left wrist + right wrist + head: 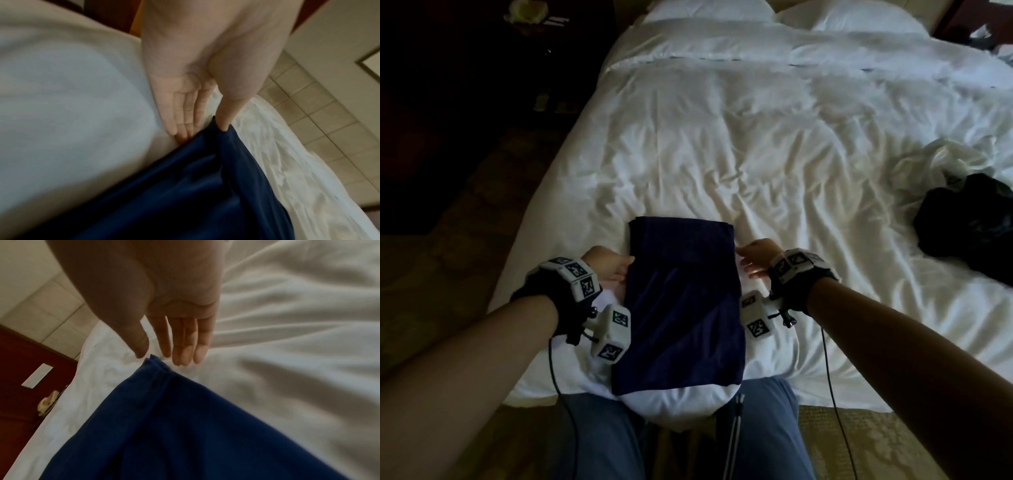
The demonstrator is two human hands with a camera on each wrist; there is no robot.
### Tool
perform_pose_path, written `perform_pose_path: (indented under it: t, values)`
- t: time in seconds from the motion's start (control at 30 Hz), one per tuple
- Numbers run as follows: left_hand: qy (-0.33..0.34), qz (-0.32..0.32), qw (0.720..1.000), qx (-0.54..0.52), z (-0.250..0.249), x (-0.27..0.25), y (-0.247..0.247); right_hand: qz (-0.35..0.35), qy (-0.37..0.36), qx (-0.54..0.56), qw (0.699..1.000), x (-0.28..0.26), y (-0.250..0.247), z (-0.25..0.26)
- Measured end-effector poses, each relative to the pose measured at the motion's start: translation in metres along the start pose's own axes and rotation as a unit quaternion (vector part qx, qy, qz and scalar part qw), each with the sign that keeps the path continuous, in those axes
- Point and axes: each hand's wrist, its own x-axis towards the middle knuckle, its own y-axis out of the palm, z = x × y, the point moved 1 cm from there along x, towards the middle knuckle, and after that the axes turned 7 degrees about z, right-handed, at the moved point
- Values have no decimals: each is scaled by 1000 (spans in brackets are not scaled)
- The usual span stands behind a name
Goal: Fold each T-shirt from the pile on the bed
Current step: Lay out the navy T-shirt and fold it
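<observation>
A navy blue T-shirt (683, 301) lies folded into a long narrow rectangle on the white bed (756, 137), close to the front edge. My left hand (625, 269) is at the shirt's left edge. In the left wrist view the left hand (205, 129) has its thumb on top of the T-shirt (185, 186) and its fingertips (180, 131) slipped under the edge, pinching the cloth. My right hand (744, 263) hovers at the right edge. The right wrist view shows the right hand (160, 359) with straight fingers (185, 345), just clear of the T-shirt's (174, 426) corner and holding nothing.
A heap of dark clothes (969, 233) lies at the bed's right side with a crumpled white bag (938, 164) behind it. Pillows (859, 17) sit at the head. My legs in blue trousers (756, 438) stand against the front edge. Dark floor and furniture are on the left.
</observation>
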Motion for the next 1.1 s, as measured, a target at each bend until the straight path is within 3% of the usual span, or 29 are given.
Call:
perform_pose_path:
  t: [0.17, 0.27, 0.47, 0.7, 0.93, 1.1]
  values:
    - [20, 24, 992, -120, -33, 31, 5, -21, 4, 69, 997, 46, 3, 16]
    - [0, 71, 982, -173, -44, 51, 6, 21, 12, 91, 996, 76, 4, 22]
    - [45, 44, 993, -98, -58, 91, -1, 129, 55, 89, 986, 110, -4, 42]
    - [129, -27, 982, -138, -93, 115, -12, 37, -83, 171, 981, 121, -22, 88]
    - [174, -22, 980, -93, -92, 96, -16, 50, -113, 189, 974, 98, -25, 80]
    - [219, -13, 976, 10, -87, 61, -20, 36, -150, 137, 978, 66, -30, 69]
